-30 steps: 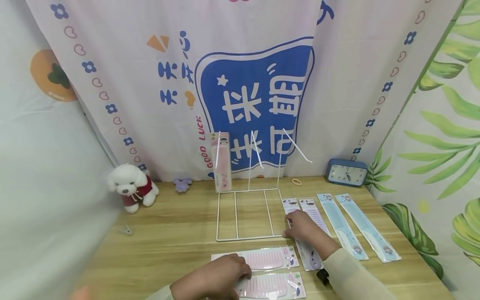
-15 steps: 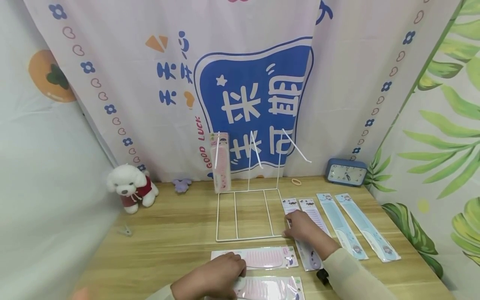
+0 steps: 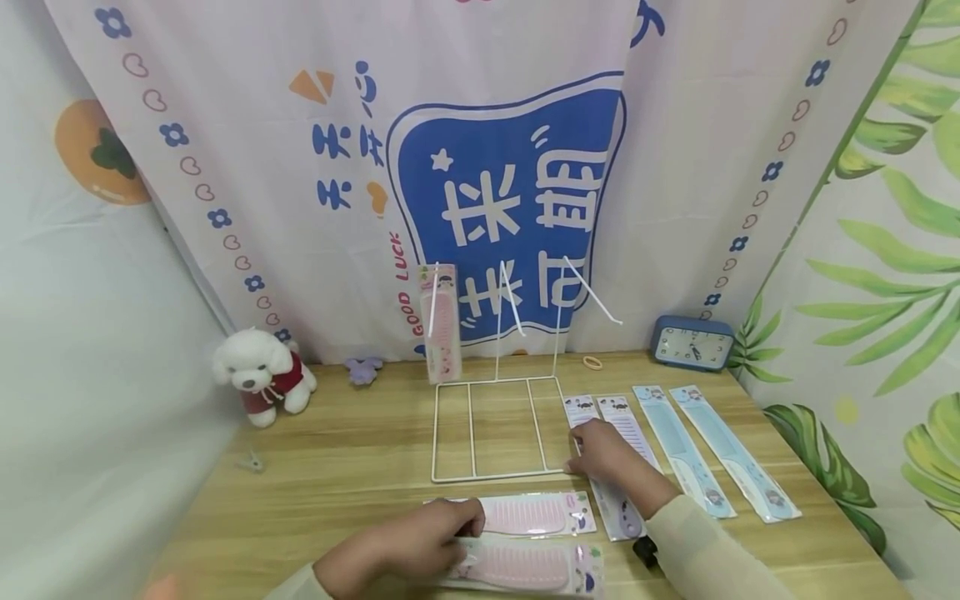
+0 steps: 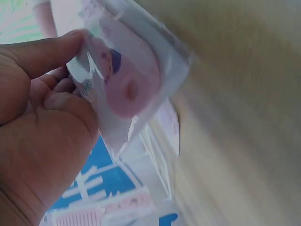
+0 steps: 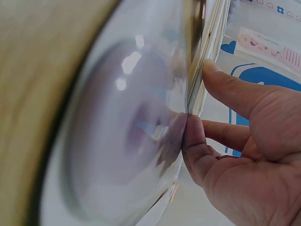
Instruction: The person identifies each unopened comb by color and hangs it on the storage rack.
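Note:
My left hand (image 3: 423,537) pinches the end of a packaged pink comb (image 3: 528,567), its handle hole showing through the clear wrapper in the left wrist view. Behind it lies another packaged pink comb (image 3: 536,514), partly covered by that hand. My right hand (image 3: 603,454) holds the white wire display rack (image 3: 495,478) at its front right corner, thumb and fingertips at the base wire. Under that hand lies a packaged purple comb (image 3: 618,508), with a second purple comb (image 3: 628,429) beside it. Another pink comb (image 3: 442,333) hangs on the rack's left hook.
Two packaged blue combs (image 3: 678,454) lie at the right. Along the back are a plush dog (image 3: 262,375), a purple flower-shaped item (image 3: 363,371), a hair tie (image 3: 592,363) and a blue clock (image 3: 692,343). A small clip (image 3: 253,461) lies left.
The front pink comb first slid slightly toward the person, then its package rose a little in my left hand, which shifted left. My right hand and the rack have stayed put.

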